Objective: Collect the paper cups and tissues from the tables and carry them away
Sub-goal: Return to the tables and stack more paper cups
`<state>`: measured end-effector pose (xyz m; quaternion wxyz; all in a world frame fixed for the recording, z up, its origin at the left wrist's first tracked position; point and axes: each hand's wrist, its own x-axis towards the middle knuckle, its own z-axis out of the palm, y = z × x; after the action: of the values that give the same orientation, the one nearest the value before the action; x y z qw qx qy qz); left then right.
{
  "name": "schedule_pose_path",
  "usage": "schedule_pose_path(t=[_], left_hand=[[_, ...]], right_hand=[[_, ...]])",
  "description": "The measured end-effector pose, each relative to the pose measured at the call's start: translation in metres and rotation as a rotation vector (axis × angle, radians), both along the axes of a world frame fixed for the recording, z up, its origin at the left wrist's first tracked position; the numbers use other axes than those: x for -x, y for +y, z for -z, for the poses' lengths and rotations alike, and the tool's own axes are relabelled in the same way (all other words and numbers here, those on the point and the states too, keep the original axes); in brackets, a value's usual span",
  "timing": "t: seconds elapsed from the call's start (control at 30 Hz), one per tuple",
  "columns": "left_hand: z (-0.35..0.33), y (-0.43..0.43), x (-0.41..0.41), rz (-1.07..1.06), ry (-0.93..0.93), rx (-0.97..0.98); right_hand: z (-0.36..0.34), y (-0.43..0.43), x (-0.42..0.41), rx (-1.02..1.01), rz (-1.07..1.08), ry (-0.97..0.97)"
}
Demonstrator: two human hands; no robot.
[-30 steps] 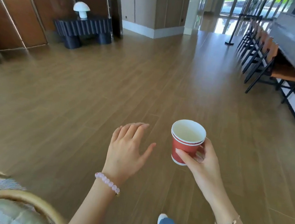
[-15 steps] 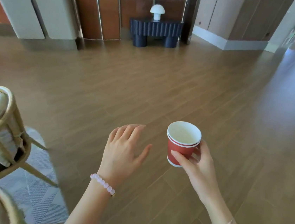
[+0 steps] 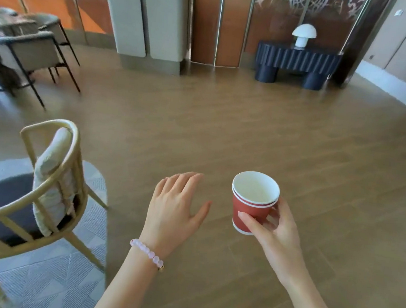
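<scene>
Left hand (image 3: pixel 175 209) palm down, fingers relaxed, empty; right hand (image 3: pixel 277 234) gripping cup (image 3: pixel 251 205).

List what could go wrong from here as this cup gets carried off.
1. The right hand holds the red cup between thumb and fingers low on its side. A squeeze could crush it, or it could slip.
2. I cannot tell whether any liquid is left inside. Tilting it might spill some on the floor.
3. The chair and the rug edge lie close on the left, so a foot could catch there.
</scene>
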<state>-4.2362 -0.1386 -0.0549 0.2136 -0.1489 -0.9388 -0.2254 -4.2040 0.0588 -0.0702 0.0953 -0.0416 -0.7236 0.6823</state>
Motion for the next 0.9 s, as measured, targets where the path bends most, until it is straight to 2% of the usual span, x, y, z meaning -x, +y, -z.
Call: schedule_pose_path(t=[0.17,0.57,0.9], left_hand=[[-0.011,-0.036,0.098,-0.068,0.049,0.010],[-0.007,-0.119,0.251,-0.373,-0.024,-0.007],[-0.016,-0.166,0.427,-0.593,-0.002,-0.016]], right_hand=[[-0.009,-0.029,0.115,0.006,-0.067,0.030],[-0.001,-0.119,0.335,0.006,-0.347,0.022],[-0.004,-0.182,0.547,0.008,-0.577,0.052]])
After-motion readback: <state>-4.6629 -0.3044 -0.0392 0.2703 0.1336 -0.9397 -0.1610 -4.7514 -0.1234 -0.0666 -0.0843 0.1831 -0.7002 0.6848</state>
